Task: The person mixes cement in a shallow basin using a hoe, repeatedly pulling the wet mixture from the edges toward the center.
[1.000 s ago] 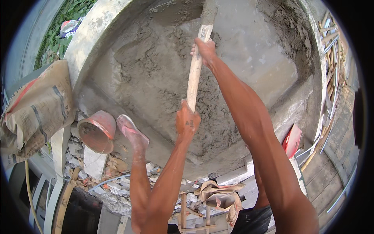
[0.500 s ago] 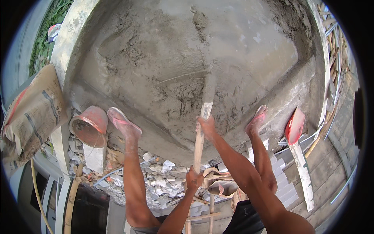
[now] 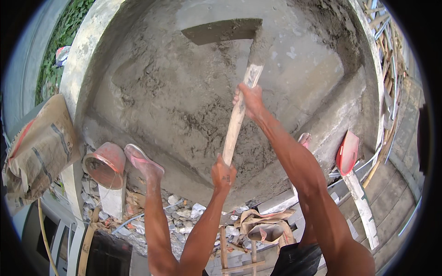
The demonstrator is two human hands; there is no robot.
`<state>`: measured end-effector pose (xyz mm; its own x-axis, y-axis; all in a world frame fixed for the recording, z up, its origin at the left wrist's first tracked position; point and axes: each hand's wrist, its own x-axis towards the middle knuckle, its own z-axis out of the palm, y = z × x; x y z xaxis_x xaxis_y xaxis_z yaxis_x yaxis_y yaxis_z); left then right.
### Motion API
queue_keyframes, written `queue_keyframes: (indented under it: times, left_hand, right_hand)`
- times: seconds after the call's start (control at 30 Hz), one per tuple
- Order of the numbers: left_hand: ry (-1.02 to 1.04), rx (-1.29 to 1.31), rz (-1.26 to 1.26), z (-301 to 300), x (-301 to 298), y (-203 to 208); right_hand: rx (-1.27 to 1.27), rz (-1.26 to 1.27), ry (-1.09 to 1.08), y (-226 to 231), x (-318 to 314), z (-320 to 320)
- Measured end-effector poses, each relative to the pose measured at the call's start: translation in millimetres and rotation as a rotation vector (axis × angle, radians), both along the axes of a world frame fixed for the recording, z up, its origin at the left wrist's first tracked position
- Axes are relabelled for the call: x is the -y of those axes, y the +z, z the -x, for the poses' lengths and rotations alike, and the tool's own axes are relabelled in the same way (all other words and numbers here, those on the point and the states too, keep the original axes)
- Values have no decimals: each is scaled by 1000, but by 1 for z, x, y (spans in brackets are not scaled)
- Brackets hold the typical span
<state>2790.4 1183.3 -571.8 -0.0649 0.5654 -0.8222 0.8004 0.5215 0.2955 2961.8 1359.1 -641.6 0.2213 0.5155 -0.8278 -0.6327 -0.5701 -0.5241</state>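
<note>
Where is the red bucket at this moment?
In the head view, the red bucket lies tipped at lower left, beside the person's left foot, below the wet cement.

A large paper sack [image 3: 39, 149] leans at the left edge of the view, against the outer side of the low grey wall [image 3: 80, 69] that rims the mortar bed. It is a tall, bulging bag of tan-brown paper, dusty and creased, with red bands along its upper left edge and dark grey stripes running across its face (the printing is too small and warped to tell apart). Its top end points up and to the right, and its lower end sags toward the bottom left. A pink bucket [image 3: 105, 164] lies on its side just beside the sack's right edge.
</note>
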Motion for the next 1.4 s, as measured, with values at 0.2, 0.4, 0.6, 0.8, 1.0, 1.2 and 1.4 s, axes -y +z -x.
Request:
queue_keyframes:
  times: [0.2,0.4,0.6,0.8,1.0,1.2,1.4]
  left_hand:
    - [85,118,-58,-71,-119,-21]
    - [80,94,102,-40,-28,-15]
    - [-7,69,293,4,69,23]
    - [-47,-32,428,52,155,95]
    - [-13,71,524,106,197,144]
    - [297,578,342,136,78,80]
    - [263,790,323,200,-250,31]
  right_hand:
    - [153,-50,65,-77,-118,-65]
    - [41,118,23,-70,1,-43]
    - [-4,317,-84,-35,127,-11]
    - [-62,488,-48,4,243,52]
    - [-58,520,-5,80,279,84]
    - [87,174,89,110,78,103]
    - [422,-68,43,33,-208,141]
